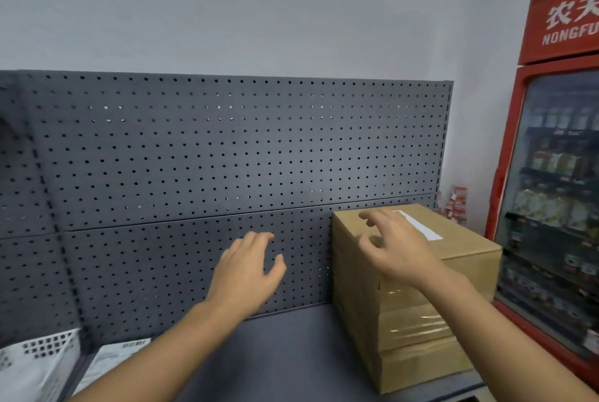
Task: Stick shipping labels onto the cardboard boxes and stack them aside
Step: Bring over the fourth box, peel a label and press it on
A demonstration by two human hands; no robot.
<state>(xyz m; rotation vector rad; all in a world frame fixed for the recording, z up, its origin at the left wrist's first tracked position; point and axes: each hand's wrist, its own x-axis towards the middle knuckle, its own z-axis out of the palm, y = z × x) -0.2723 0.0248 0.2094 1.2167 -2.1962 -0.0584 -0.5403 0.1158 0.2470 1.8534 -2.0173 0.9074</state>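
Cardboard boxes (418, 314) stand stacked at four o'clock, the top one bearing a label (421, 228). The left hand (249, 268) and right hand (398, 246) are spread and hold nothing. Label sheets (110, 361) at seven o'clock suggest more to do.

A: How much of the person shows?

B: Two hands and two forearms. The left hand (249, 268) and the right hand (398, 246) each run back into an arm that is cut off by the lower edge of the view.

A: And what is worn?

B: Bare skin is all that can be seen. The left forearm (155, 349) is uncovered from the wrist to the edge, and the right forearm (505, 320) is the same.

A: Any detail on the fingers?

B: They are slim, with faint creases at the knuckles and smooth wrists. The fingertips are a little blurred — the nails are too soft to make out
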